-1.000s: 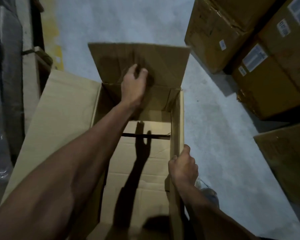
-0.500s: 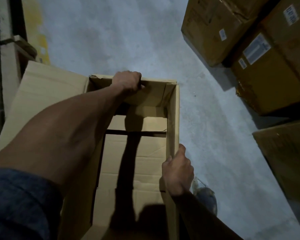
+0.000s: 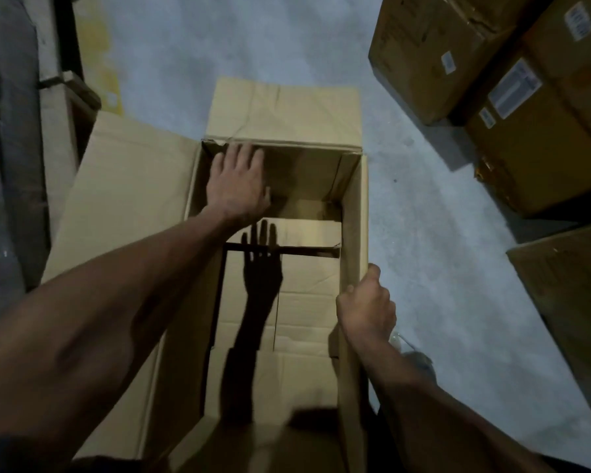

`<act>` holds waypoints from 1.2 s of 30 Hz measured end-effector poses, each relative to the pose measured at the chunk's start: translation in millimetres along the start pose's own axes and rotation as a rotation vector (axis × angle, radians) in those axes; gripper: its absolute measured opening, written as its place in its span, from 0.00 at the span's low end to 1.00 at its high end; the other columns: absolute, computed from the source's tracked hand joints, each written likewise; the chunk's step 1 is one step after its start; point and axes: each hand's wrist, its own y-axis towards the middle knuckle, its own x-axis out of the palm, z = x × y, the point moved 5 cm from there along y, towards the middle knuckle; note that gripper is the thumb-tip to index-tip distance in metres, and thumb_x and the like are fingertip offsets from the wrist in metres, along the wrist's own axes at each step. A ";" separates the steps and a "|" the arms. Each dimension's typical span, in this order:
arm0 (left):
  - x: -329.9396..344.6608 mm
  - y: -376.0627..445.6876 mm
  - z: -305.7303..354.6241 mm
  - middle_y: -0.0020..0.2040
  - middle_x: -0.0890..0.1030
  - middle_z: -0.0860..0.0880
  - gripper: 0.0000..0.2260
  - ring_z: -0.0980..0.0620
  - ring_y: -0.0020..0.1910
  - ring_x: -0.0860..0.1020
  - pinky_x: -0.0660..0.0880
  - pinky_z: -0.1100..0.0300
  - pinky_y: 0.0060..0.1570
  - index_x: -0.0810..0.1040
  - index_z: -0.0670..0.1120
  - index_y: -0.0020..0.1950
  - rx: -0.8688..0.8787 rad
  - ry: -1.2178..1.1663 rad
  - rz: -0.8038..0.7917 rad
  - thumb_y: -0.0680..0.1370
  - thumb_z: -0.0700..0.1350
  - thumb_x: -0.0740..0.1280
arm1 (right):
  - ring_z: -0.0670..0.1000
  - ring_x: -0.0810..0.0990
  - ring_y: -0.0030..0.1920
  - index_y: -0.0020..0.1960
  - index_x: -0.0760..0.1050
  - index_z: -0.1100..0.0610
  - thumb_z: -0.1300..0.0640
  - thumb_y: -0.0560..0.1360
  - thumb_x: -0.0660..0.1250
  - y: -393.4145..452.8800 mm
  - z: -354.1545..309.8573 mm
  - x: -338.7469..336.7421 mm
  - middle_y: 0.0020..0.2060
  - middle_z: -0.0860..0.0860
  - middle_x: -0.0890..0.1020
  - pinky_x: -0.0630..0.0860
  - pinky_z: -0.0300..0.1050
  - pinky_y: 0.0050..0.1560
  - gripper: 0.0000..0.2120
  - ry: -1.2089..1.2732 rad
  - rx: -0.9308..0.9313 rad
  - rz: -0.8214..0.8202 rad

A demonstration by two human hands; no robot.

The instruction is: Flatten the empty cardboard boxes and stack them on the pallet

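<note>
An open, empty cardboard box stands on the concrete floor in front of me, its top facing up. Its far flap lies folded outward and its left flap is spread to the left. My left hand reaches into the box near the far left corner, fingers straight and spread, close to the far wall. My right hand grips the top edge of the right wall, thumb outside and fingers inside. The bottom flaps show a dark gap across the box floor.
Stacked sealed brown boxes with white labels stand at the upper right. Another cardboard sheet or box lies at the right edge. Dark wrapped goods and a wooden piece line the left side. Grey concrete floor lies between.
My left hand let go of the far rim, where it had pushed the far flap down, and now sits open inside the box. The far flap lies outward. My right hand kept its grip.
</note>
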 end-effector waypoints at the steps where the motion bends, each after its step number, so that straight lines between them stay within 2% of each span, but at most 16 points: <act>1: 1.3 -20.2 -10.1 0.82 0.47 0.45 0.32 0.43 0.81 0.45 0.45 0.45 0.77 0.50 0.45 0.81 -0.056 0.002 -0.004 0.82 0.54 0.59 | 0.59 0.81 0.52 0.74 0.62 0.56 0.59 0.80 0.64 -0.8 -0.1 -0.3 0.54 0.57 0.81 0.79 0.53 0.50 0.24 -0.001 0.005 0.004; 5: 11.8 -107.1 -53.3 0.81 0.50 0.41 0.35 0.39 0.80 0.49 0.48 0.40 0.75 0.52 0.43 0.81 -0.260 0.029 0.055 0.79 0.53 0.62 | 0.62 0.80 0.54 0.72 0.64 0.57 0.59 0.80 0.64 -4.9 -0.5 -4.3 0.55 0.59 0.81 0.78 0.54 0.51 0.22 -0.021 0.011 0.011; 8: 36.1 -154.6 -75.4 0.81 0.47 0.40 0.37 0.38 0.80 0.47 0.48 0.38 0.75 0.47 0.42 0.81 -0.414 -0.010 -0.052 0.79 0.52 0.63 | 0.62 0.79 0.56 0.71 0.64 0.59 0.58 0.81 0.64 -8.4 -0.1 -11.2 0.57 0.60 0.80 0.73 0.51 0.49 0.20 -0.028 0.009 -0.013; 11: 66.2 -187.2 -85.1 0.81 0.45 0.39 0.39 0.36 0.79 0.49 0.56 0.39 0.74 0.42 0.42 0.81 -0.546 -0.191 -0.185 0.80 0.50 0.64 | 0.63 0.78 0.60 0.72 0.62 0.58 0.56 0.81 0.65 -15.9 1.6 -14.8 0.61 0.60 0.78 0.74 0.52 0.53 0.23 -0.027 0.003 -0.034; 12: 74.5 -194.3 -86.7 0.80 0.49 0.37 0.38 0.36 0.78 0.54 0.60 0.40 0.73 0.44 0.42 0.81 -0.580 -0.285 -0.210 0.80 0.48 0.65 | 0.63 0.77 0.61 0.73 0.61 0.58 0.55 0.81 0.65 -19.1 3.5 -14.5 0.63 0.59 0.78 0.74 0.54 0.56 0.24 -0.025 0.007 -0.043; 14: 89.9 -202.7 -95.0 0.74 0.66 0.35 0.32 0.34 0.71 0.68 0.70 0.44 0.65 0.55 0.40 0.78 -0.633 -0.461 -0.215 0.79 0.46 0.67 | 0.63 0.77 0.62 0.73 0.60 0.58 0.56 0.80 0.66 -28.6 10.6 -10.1 0.64 0.59 0.77 0.74 0.56 0.58 0.25 -0.026 0.020 -0.065; 16: 93.9 -203.9 -101.7 0.64 0.77 0.37 0.24 0.34 0.62 0.76 0.74 0.46 0.58 0.66 0.41 0.71 -0.641 -0.546 -0.212 0.79 0.47 0.68 | 0.63 0.78 0.59 0.73 0.60 0.57 0.57 0.80 0.66 -40.1 20.8 -4.1 0.62 0.60 0.78 0.76 0.56 0.57 0.25 -0.037 0.055 -0.088; 19: 89.2 -200.4 -105.9 0.61 0.80 0.37 0.18 0.35 0.59 0.78 0.77 0.47 0.56 0.75 0.41 0.65 -0.621 -0.628 -0.194 0.78 0.47 0.71 | 0.63 0.78 0.57 0.72 0.62 0.57 0.60 0.79 0.64 -51.5 31.3 1.5 0.58 0.60 0.79 0.77 0.56 0.55 0.23 -0.047 0.108 -0.107; 23: 88.9 -201.4 -107.6 0.59 0.81 0.36 0.16 0.36 0.56 0.80 0.79 0.42 0.56 0.77 0.40 0.64 -0.646 -0.813 -0.187 0.77 0.41 0.71 | 0.62 0.78 0.58 0.69 0.67 0.59 0.63 0.79 0.63 -50.1 28.6 -0.2 0.59 0.61 0.78 0.76 0.53 0.55 0.19 -0.008 0.094 -0.141; 27: 73.3 -203.6 -107.9 0.57 0.81 0.35 0.15 0.35 0.54 0.80 0.79 0.42 0.55 0.77 0.39 0.62 -0.624 -0.806 -0.144 0.76 0.39 0.70 | 0.62 0.78 0.58 0.66 0.70 0.60 0.63 0.80 0.62 -49.3 23.8 -16.4 0.59 0.60 0.78 0.77 0.56 0.59 0.15 0.012 0.053 -0.102; 33: 37.6 -221.0 -111.1 0.54 0.82 0.36 0.11 0.36 0.52 0.81 0.79 0.42 0.54 0.78 0.40 0.58 -0.595 -0.864 -0.083 0.76 0.38 0.69 | 0.61 0.78 0.56 0.64 0.71 0.59 0.60 0.78 0.66 -71.0 7.7 -56.1 0.56 0.58 0.78 0.79 0.58 0.57 0.15 0.052 -0.045 -0.060; 36: 12.7 -240.2 -110.4 0.50 0.82 0.37 0.07 0.37 0.50 0.82 0.80 0.43 0.53 0.79 0.43 0.52 -0.565 -0.899 -0.027 0.75 0.38 0.69 | 0.61 0.78 0.56 0.65 0.71 0.59 0.60 0.79 0.66 -92.4 2.6 -79.0 0.56 0.58 0.78 0.78 0.56 0.56 0.15 0.058 -0.097 -0.034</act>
